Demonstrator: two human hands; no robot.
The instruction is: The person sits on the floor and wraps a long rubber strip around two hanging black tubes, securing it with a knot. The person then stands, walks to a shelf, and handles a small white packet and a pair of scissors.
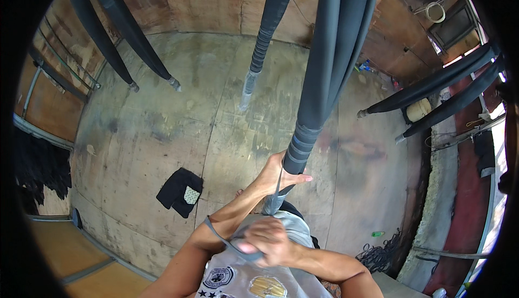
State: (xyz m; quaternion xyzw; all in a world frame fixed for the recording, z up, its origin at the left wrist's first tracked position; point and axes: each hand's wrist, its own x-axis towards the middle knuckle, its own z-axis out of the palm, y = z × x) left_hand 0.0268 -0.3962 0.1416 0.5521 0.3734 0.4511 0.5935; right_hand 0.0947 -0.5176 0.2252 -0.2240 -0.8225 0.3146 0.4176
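A long black bundle of cloth (pixel 331 54) hangs before me, its lower end wound with dark bands and tapering to a grey, plastic-looking tip (pixel 273 205). My left hand (pixel 277 178) is closed round the banded part, thumb stretched to the right. Close to my body, my right hand (pixel 266 239) is closed and smeared by motion. It grips a narrow dark grey strip (pixel 219 236), which loops up against my left forearm. A thin length of strip also runs down beside the bundle at my left hand.
Another banded cloth roll (pixel 258 54) hangs just beyond. More black rolls hang at left (pixel 132 33) and right (pixel 432 86). Folded black cloth (pixel 181 192) lies on the panelled floor; tangled dark strips (pixel 381 255) lie at lower right. Black cloth pieces (pixel 43 165) hang at far left.
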